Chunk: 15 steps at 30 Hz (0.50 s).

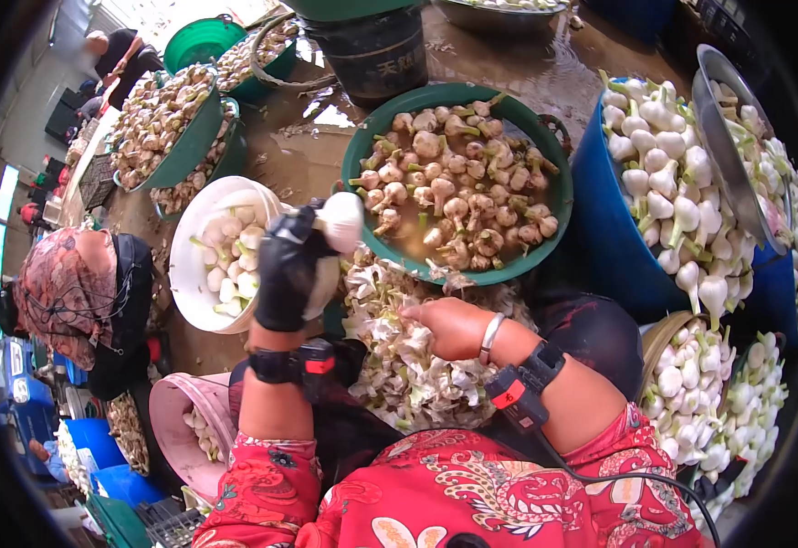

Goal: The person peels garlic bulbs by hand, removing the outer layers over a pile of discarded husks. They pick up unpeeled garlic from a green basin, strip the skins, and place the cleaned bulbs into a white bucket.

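My left hand [287, 274], in a black glove, grips a peeled white garlic bulb [340, 222] between the white bucket and the green basin. My right hand [449, 329] is bare and closed above a heap of garlic skins [408, 388] in my lap; whatever its fingers may hold is hidden. Ahead, the green basin [355, 151] contains unpeeled garlic bulbs [454, 183] in brownish water. Clean white bulbs [237, 260] lie in the white bucket [192, 301], just left of my gloved hand.
A blue tub [591, 210] piled with white garlic stands at right, beside a tilted metal basin [723, 137]. Green tubs of unpeeled garlic [157, 119] are at upper left. A pink bucket [166, 429] sits lower left. A person in a patterned head covering [70, 292] works nearby.
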Available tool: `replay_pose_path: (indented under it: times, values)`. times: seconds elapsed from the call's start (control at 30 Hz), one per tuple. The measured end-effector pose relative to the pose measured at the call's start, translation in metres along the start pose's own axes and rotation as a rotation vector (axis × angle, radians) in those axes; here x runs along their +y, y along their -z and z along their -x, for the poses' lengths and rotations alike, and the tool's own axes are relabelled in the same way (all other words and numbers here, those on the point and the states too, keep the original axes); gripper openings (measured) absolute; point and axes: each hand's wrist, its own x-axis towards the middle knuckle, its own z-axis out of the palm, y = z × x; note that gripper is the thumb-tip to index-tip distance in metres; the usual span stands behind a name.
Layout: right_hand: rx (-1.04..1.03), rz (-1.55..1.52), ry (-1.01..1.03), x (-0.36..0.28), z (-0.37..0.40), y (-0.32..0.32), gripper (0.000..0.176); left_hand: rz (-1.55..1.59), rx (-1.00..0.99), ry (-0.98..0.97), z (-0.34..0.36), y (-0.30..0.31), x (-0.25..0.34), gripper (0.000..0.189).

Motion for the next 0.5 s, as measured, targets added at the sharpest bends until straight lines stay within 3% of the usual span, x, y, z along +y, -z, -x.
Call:
replay_pose_path:
  times: [0.03,0.07,0.1,0.17,0.2,0.23,0.3,0.33,0.37,0.4,0.5]
  values:
    - [-0.014,0.045,0.013,0.002,-0.003,0.000,0.045,-0.272,-0.039,-0.156,-0.007,0.022,0.015,0.023]
    - [-0.029,0.089,0.025,0.004,-0.006,0.001,0.045,-0.549,-0.012,-0.324,-0.012,0.049,-0.013,0.024]
    - [-0.046,0.031,-0.035,-0.001,-0.004,0.010,0.039,0.154,0.302,0.260,-0.020,0.054,-0.004,0.027]
    - [0.215,-0.231,0.035,0.004,0.001,0.026,0.024,-0.360,0.278,0.036,-0.019,0.077,-0.017,0.030]
    - [0.270,-0.563,-0.066,0.006,0.002,0.040,0.019,-0.539,0.246,-0.024,-0.021,0.077,-0.021,0.030]
    - [0.378,-0.751,-0.053,0.011,0.005,0.058,0.017,-0.384,0.190,0.037,-0.020,0.061,-0.029,0.031]
    - [0.675,-1.300,-0.160,0.000,0.015,0.094,0.013,-0.321,-0.117,0.041,-0.019,0.000,-0.016,0.028]
    - [0.740,-1.416,-0.090,0.007,0.019,0.107,0.016,-0.054,-0.211,0.131,-0.013,-0.039,-0.015,0.025]
    - [0.821,-1.483,-0.097,0.012,0.023,0.114,0.017,0.027,-0.342,0.342,-0.008,-0.074,-0.022,0.032]
    - [0.904,-1.548,-0.103,0.015,0.025,0.120,0.018,-0.021,-0.492,0.389,-0.003,-0.105,-0.039,0.037]
    - [0.961,-1.519,-0.098,0.012,0.032,0.126,0.018,-0.371,-0.721,0.234,0.009,-0.174,-0.083,0.046]
